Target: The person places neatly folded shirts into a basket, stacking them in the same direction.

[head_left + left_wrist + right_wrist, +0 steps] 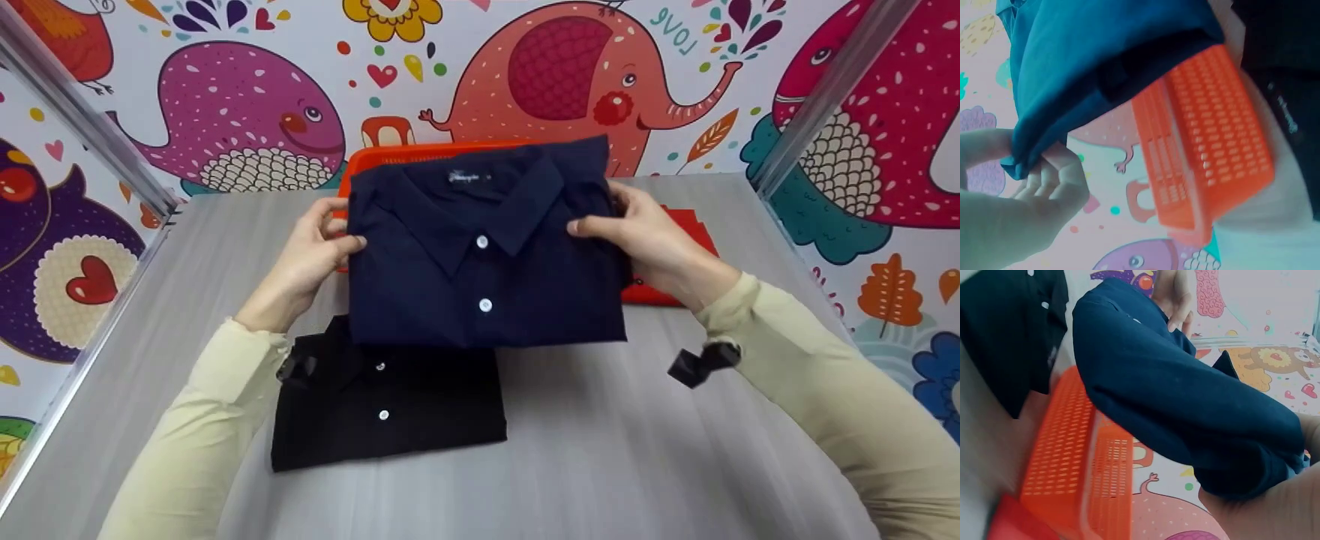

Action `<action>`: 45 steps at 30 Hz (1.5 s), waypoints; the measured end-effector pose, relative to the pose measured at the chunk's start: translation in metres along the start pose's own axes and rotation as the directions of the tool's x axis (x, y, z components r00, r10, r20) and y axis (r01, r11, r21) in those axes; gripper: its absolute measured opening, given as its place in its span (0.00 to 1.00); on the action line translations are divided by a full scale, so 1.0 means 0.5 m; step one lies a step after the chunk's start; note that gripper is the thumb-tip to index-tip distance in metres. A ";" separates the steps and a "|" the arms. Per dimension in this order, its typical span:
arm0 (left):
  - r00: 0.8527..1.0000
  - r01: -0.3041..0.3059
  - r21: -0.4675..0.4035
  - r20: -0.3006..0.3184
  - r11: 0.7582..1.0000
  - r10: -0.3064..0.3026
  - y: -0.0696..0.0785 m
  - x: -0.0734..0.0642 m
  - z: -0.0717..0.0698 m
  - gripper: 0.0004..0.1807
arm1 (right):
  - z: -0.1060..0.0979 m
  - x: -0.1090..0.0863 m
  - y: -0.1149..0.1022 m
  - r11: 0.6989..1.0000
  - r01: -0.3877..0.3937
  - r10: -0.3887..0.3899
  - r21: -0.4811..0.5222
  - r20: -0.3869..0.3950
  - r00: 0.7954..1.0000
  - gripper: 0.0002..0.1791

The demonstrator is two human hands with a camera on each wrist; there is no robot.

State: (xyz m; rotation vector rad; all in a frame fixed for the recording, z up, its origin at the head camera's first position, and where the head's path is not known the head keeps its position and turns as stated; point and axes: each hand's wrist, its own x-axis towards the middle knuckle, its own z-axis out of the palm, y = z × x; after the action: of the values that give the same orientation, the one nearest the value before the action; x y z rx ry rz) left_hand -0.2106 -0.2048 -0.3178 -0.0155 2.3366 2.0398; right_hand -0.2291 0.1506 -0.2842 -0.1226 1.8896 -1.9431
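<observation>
A folded navy shirt [420,277] with a collar and white buttons hangs above the table, held up by both hands. My left hand [311,244] pinches its left edge between thumb and fingers; the left wrist view shows the cloth caught there. On the opposite edge my right hand [645,236] grips the shirt, thumb on the front and fingers behind. Below and to the left, a folded black shirt [442,405] lies flat on the table. The navy shirt hides part of its collar.
Behind the navy shirt stands an orange perforated basket [1221,118], mostly covered in the head view. Something red and folded [686,225] lies right of it on the grey table [600,450]. A wall with cartoon animals [555,67] closes the back, with metal posts at the corners.
</observation>
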 end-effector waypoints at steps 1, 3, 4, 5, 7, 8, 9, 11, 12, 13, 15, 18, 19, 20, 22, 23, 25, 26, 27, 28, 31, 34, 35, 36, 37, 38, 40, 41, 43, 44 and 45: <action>1.000 -0.003 -0.006 -0.006 1.000 0.003 0.006 0.003 -0.006 0.26 | 0.004 0.010 -0.005 1.000 0.007 -0.007 0.012 -0.006 1.000 0.31; 1.000 -0.014 -0.013 -0.017 1.000 0.014 0.017 0.010 -0.019 0.24 | 0.010 0.030 -0.015 0.999 0.022 -0.021 0.033 -0.018 1.000 0.30; 1.000 -0.019 -0.018 -0.022 1.000 0.018 0.023 0.013 -0.025 0.23 | 0.014 0.041 -0.021 0.999 0.025 -0.024 0.036 -0.026 0.999 0.30; 0.999 -0.023 -0.027 -0.027 0.999 0.022 0.029 0.017 -0.031 0.23 | 0.017 0.051 -0.027 0.999 0.025 -0.024 0.037 -0.028 0.999 0.29; 0.999 -0.030 -0.038 -0.041 0.999 0.028 0.040 0.025 -0.042 0.21 | 0.022 0.072 -0.039 0.999 0.030 -0.029 0.030 -0.033 0.999 0.28; 0.998 -0.033 -0.047 -0.048 0.998 0.031 0.045 0.031 -0.047 0.20 | 0.025 0.082 -0.044 0.999 0.031 -0.030 0.031 -0.037 0.999 0.27; 0.998 -0.032 -0.061 -0.057 0.998 0.028 0.050 0.036 -0.052 0.20 | 0.027 0.092 -0.048 0.999 0.030 -0.028 0.029 -0.040 0.999 0.27; 0.996 -0.026 -0.069 -0.087 0.997 0.020 0.058 0.047 -0.061 0.20 | 0.032 0.112 -0.055 0.999 0.029 -0.029 0.017 -0.042 0.999 0.26; 0.995 -0.021 -0.062 -0.102 0.998 0.014 0.062 0.054 -0.065 0.20 | 0.034 0.123 -0.058 1.000 0.030 -0.030 0.002 -0.046 0.998 0.25; 0.993 -0.016 -0.052 -0.118 0.999 0.009 0.065 0.061 -0.069 0.21 | 0.036 0.134 -0.061 0.999 0.032 -0.033 -0.015 -0.050 0.998 0.25; 0.989 -0.003 -0.016 -0.148 1.000 0.000 0.069 0.077 -0.075 0.23 | 0.039 0.157 -0.066 0.998 0.040 -0.044 -0.058 -0.062 0.997 0.24; 0.983 0.013 0.086 -0.183 0.996 0.003 0.073 0.101 -0.079 0.25 | 0.043 0.192 -0.070 0.990 0.051 -0.063 -0.132 -0.086 0.994 0.23; 0.980 0.020 0.117 -0.197 0.993 0.003 0.074 0.109 -0.078 0.25 | 0.043 0.204 -0.070 0.987 0.053 -0.068 -0.151 -0.093 0.993 0.23; 0.977 0.030 0.147 -0.212 0.989 0.002 0.075 0.117 -0.077 0.26 | 0.044 0.215 -0.069 0.986 0.051 -0.067 -0.160 -0.101 0.993 0.23; 0.969 0.044 0.200 -0.247 0.979 0.007 0.076 0.132 -0.073 0.25 | 0.044 0.235 -0.068 0.985 0.036 -0.056 -0.171 -0.118 0.991 0.23; 0.965 0.053 0.219 -0.261 0.974 0.006 0.077 0.140 -0.070 0.25 | 0.042 0.244 -0.067 0.985 0.027 -0.049 -0.172 -0.126 0.991 0.23; 0.958 0.076 0.250 -0.287 0.965 0.000 0.078 0.154 -0.063 0.25 | 0.038 0.258 -0.066 0.985 0.002 -0.028 -0.175 -0.146 0.989 0.23; 0.956 0.085 0.262 -0.294 0.961 -0.004 0.078 0.162 -0.060 0.25 | 0.035 0.264 -0.066 0.984 -0.013 -0.016 -0.178 -0.156 0.988 0.23; 0.954 0.091 0.276 -0.298 0.957 -0.005 0.078 0.170 -0.058 0.25 | 0.033 0.269 -0.066 0.981 -0.023 -0.010 -0.192 -0.167 0.986 0.22; 0.954 0.100 0.292 -0.299 0.951 -0.009 0.078 0.177 -0.055 0.25 | 0.030 0.273 -0.067 0.977 -0.033 -0.005 -0.210 -0.177 0.984 0.22; 0.956 0.124 0.324 -0.293 0.938 -0.026 0.077 0.197 -0.050 0.25 | 0.021 0.283 -0.068 0.963 -0.050 -0.003 -0.264 -0.196 0.981 0.20; 0.960 0.141 0.356 -0.277 0.924 -0.039 0.071 0.214 -0.045 0.25 | 0.014 0.289 -0.066 0.947 -0.058 -0.008 -0.316 -0.202 0.979 0.18; 0.961 0.148 0.366 -0.272 0.919 -0.046 0.069 0.218 -0.043 0.25 | 0.012 0.291 -0.064 0.943 -0.059 -0.007 -0.327 -0.199 0.980 0.18; 0.962 0.152 0.377 -0.268 0.914 -0.049 0.066 0.221 -0.041 0.25 | 0.010 0.292 -0.062 0.939 -0.062 -0.005 -0.337 -0.196 0.981 0.18; 0.963 0.155 0.392 -0.266 0.907 -0.050 0.062 0.224 -0.040 0.24 | 0.008 0.294 -0.059 0.933 -0.062 -0.007 -0.355 -0.191 0.982 0.19; 0.963 0.156 0.402 -0.265 0.902 -0.049 0.059 0.226 -0.039 0.24 | 0.006 0.296 -0.056 0.927 -0.059 -0.011 -0.370 -0.185 0.983 0.20; 0.963 0.151 0.424 -0.266 0.893 -0.037 0.053 0.229 -0.038 0.24 | 0.003 0.301 -0.050 0.922 -0.053 -0.018 -0.385 -0.179 0.984 0.22; 0.963 0.147 0.431 -0.268 0.890 -0.029 0.051 0.230 -0.038 0.23 | 0.002 0.303 -0.047 0.922 -0.048 -0.023 -0.385 -0.178 0.984 0.22; 0.961 0.136 0.436 -0.275 0.890 -0.012 0.048 0.231 -0.039 0.23 | -0.001 0.308 -0.042 0.919 -0.039 -0.036 -0.392 -0.181 0.983 0.23; 0.960 0.132 0.433 -0.279 0.892 -0.006 0.047 0.231 -0.039 0.23 | -0.001 0.310 -0.040 0.919 -0.031 -0.045 -0.393 -0.183 0.982 0.24; 0.959 0.128 0.429 -0.283 0.894 -0.002 0.047 0.232 -0.040 0.23 | 0.000 0.311 -0.039 0.919 -0.021 -0.056 -0.394 -0.183 0.982 0.24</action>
State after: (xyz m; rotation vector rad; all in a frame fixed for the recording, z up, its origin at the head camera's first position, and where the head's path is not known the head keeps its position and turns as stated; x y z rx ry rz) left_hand -0.3277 -0.2194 -0.2963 -0.3831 2.8719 1.5078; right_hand -0.3748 0.0948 -0.3008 -0.0728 2.3982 -1.6050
